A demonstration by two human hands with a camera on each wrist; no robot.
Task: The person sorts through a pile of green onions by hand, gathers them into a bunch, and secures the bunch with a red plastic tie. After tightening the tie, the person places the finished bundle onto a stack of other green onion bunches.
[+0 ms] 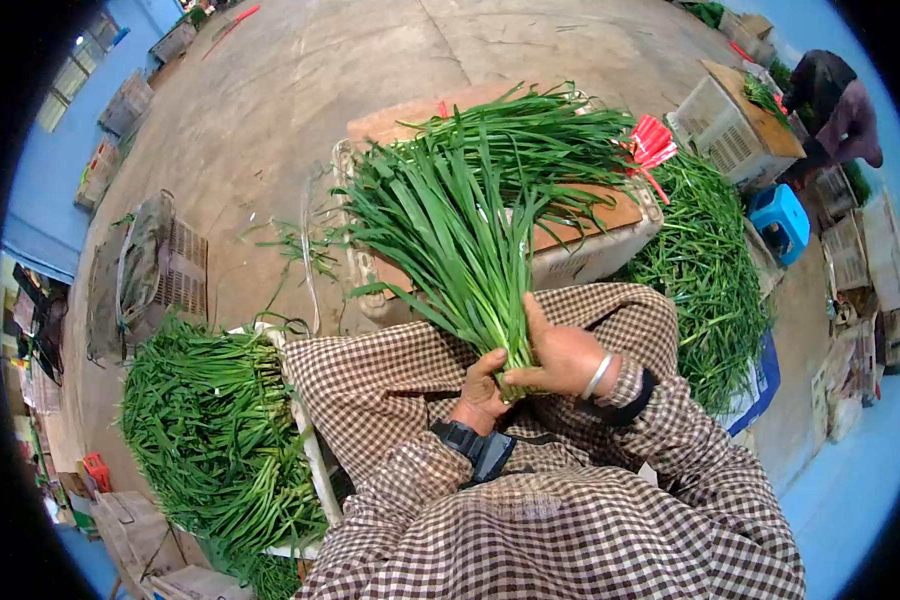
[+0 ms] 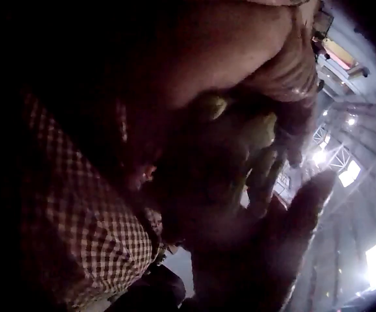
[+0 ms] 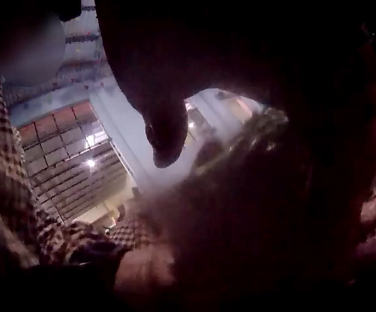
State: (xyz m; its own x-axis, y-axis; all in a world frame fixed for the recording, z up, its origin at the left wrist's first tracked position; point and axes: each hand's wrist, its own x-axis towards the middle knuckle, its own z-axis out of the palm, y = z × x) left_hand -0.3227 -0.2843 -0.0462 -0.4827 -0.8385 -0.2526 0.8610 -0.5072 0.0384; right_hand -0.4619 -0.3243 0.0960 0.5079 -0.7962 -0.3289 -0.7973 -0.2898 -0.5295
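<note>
A bunch of garlic chives (image 1: 470, 260) is held over the lap, leaves fanning away and pale stems gathered toward the body. My right hand (image 1: 567, 362) grips the stems from the right side, thumb across them near their cut ends. The left hand (image 1: 482, 398) holds the same stems low down from the left, its thumb against them. Dark close-ups fill both wrist views; pale stem ends (image 2: 263, 130) show among the fingers in the left one. Ahead, more chives (image 1: 560, 130) lie across a brown board (image 1: 600, 215) on a crate.
Red-and-white ties (image 1: 651, 145) fan out at the board's right corner. Heaped chives fill a crate at left (image 1: 210, 430) and a pile at right (image 1: 705, 270). Beyond are a blue stool (image 1: 779, 222), a covered crate (image 1: 155, 270) and a bending person (image 1: 840, 110).
</note>
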